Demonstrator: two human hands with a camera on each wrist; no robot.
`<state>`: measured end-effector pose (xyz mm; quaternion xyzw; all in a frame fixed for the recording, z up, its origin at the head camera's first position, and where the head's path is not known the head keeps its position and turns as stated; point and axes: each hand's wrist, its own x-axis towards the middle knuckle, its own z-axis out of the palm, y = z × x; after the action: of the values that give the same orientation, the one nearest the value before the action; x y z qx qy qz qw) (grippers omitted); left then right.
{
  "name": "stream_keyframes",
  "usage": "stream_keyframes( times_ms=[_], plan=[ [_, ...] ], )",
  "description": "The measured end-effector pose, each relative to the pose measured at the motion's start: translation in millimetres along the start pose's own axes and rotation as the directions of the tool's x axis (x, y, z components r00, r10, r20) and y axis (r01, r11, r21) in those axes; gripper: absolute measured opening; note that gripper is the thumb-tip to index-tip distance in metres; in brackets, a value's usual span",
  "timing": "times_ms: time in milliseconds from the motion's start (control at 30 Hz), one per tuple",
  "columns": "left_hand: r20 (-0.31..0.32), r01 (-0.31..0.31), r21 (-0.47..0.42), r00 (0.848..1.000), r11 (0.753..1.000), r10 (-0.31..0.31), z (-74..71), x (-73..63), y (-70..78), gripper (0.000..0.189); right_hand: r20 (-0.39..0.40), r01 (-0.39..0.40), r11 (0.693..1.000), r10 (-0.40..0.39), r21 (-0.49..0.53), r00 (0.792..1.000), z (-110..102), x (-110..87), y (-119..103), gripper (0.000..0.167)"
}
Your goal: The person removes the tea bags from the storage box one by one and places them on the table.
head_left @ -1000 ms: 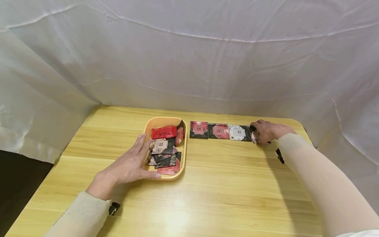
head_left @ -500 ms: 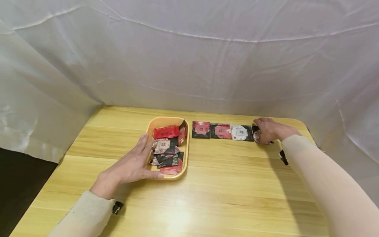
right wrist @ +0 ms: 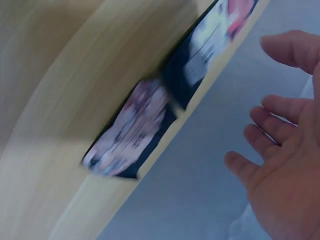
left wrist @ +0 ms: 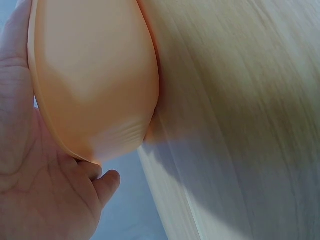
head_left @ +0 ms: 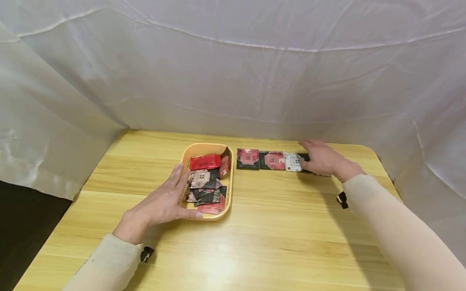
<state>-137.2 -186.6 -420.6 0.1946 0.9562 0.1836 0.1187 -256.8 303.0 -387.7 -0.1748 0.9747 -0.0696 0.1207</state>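
My left hand (head_left: 160,204) grips the corner of an orange plastic tray (head_left: 231,194), thumb at the near rim and fingers along the left rim. In the left wrist view the hand lies against the rim of the tray (left wrist: 100,75). Inside are several flat printed sachets and a shiny red packet (head_left: 205,162). My right hand (head_left: 324,159) hovers over the right end of a row of sachets, fingers loosely spread and holding nothing. In the right wrist view a pink-and-black floral sachet (right wrist: 131,132) lies at the row's end, beside a white-and-black sachet (right wrist: 197,57); the hand is apart from both.
Further left in the row lie a red-and-black sachet (head_left: 248,159) and another red-and-black sachet (head_left: 272,161), near the table's back edge. A pale fabric curtain (head_left: 233,81) hangs behind and around the wooden table (head_left: 276,226).
My right hand has let go of the floral sachet, leaving it at the row's right end, and has lifted and moved slightly left with its fingers spreading. My left hand stays on the tray.
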Motion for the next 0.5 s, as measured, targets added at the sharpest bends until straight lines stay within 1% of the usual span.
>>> stream_keyframes(
  times_ms=[67, 233, 333, 433, 500],
  plan=[
    [-0.001, -0.001, -0.001, 1.000, 1.000, 0.001, -0.4, -0.5, 0.4, 0.146, -0.046, 0.033, 0.999, -0.032, 0.009, 0.998, 1, 0.5, -12, 0.078],
    [-0.011, -0.012, 0.010, 1.000, 1.000, 0.012, -0.7, -1.0, 0.6, 0.147, -0.120, 0.103, 0.994, -0.098, 0.037, 0.988, 6, 3.1, -44, 0.074],
    [-0.014, -0.013, 0.009, 1.000, 1.000, 0.013, -0.6, -0.8, 1.2, 0.147, -0.174, 0.174, 0.985, -0.167, 0.023, 0.970, 9, 6.4, -67, 0.068],
    [-0.013, -0.013, 0.006, 1.000, 1.000, 0.013, -0.6, -0.6, 1.5, 0.147, -0.224, 0.251, 0.967, -0.252, -0.034, 0.942, 11, 9.4, -90, 0.062],
    [-0.009, -0.013, 0.007, 1.000, 1.000, 0.013, -0.8, -0.3, 1.5, 0.148, -0.237, 0.283, 0.957, -0.292, -0.071, 0.927, 14, 10.8, -105, 0.061]
  ],
)
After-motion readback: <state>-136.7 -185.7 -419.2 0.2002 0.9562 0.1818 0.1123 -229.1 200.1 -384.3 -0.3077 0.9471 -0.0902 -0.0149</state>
